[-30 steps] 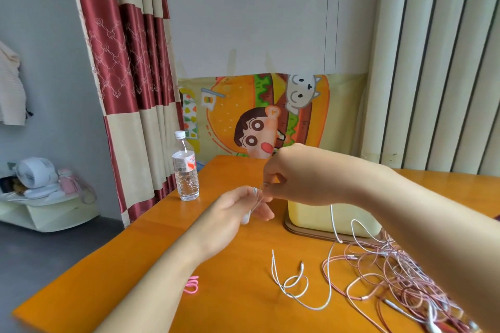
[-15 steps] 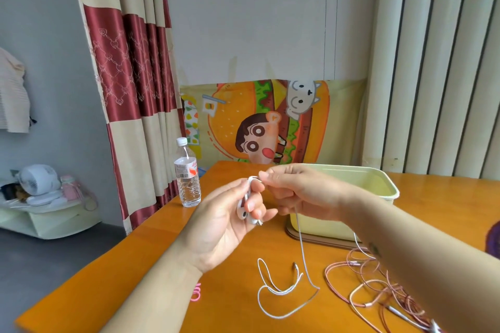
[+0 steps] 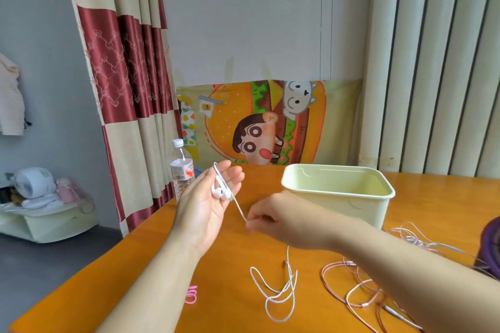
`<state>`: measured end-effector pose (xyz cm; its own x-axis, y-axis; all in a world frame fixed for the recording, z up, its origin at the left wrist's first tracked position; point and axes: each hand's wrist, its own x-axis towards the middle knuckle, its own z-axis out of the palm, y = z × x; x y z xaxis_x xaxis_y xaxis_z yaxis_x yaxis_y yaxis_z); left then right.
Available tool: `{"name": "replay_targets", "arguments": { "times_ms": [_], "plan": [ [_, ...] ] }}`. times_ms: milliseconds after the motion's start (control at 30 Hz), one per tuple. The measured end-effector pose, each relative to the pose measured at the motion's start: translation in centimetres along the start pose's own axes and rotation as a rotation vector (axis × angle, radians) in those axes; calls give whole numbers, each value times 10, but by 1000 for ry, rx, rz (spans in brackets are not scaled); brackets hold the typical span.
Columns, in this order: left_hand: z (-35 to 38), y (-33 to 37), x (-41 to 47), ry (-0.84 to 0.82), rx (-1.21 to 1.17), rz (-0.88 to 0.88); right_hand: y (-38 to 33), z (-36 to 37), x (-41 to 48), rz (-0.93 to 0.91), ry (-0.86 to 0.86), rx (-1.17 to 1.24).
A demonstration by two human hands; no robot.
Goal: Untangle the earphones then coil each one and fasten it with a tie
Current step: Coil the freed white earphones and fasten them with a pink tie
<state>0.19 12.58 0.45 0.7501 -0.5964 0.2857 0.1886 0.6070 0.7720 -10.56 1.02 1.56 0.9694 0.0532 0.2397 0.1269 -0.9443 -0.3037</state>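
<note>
Left hand (image 3: 208,205) (fingers half-curled) holds the white earphone (image 3: 219,193) by its buds, right hand (image 3: 273,220) pinches its cord taut, both above the counter (image 3: 162,265).

One wide-angle view, worn at head height, looks forward and down across the worktop (image 3: 230,251). Both forearms enter from the bottom edge. The left hand (image 3: 208,205) and right hand (image 3: 273,219) sit close, near mid-frame, near enough that the thin white earphone cord (image 3: 239,208) between them reads clearly. Beyond the hands stands the wall (image 3: 243,21), and left of the left hand the floor (image 3: 40,265).
</note>
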Motion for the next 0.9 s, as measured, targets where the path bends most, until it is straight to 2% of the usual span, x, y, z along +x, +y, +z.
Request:
{"name": "replay_targets", "arguments": {
  "times_ms": [133, 200, 267, 367, 467, 567, 667, 800, 900],
  "plan": [
    [-5, -14, -6, -126, 373, -17, -19, -25, -4, -87, 2, -110],
    [-6, -18, -11, -244, 555, -10, -20, -42, -2, -97, 88, -61],
    [-4, -19, -17, -280, 638, -32, -13, -58, 0, -59, 194, 69],
    [4, -17, -24, -300, 554, -65, 2, -67, 7, -1, 298, 221],
    [18, -6, -32, -392, 339, -98, 21, -53, 11, 89, 279, 364],
    [28, 5, -29, -280, 67, -78, 29, -27, 8, 121, 176, 399],
    [21, 8, -16, -125, -51, -23, 21, -9, 1, 75, 72, 196],
    [6, -1, -7, -86, 116, -16, -3, -16, -8, -29, -87, 16],
    [1, -11, -12, -140, 327, -43, -21, -41, -10, -89, -62, 1]
  ]
}}
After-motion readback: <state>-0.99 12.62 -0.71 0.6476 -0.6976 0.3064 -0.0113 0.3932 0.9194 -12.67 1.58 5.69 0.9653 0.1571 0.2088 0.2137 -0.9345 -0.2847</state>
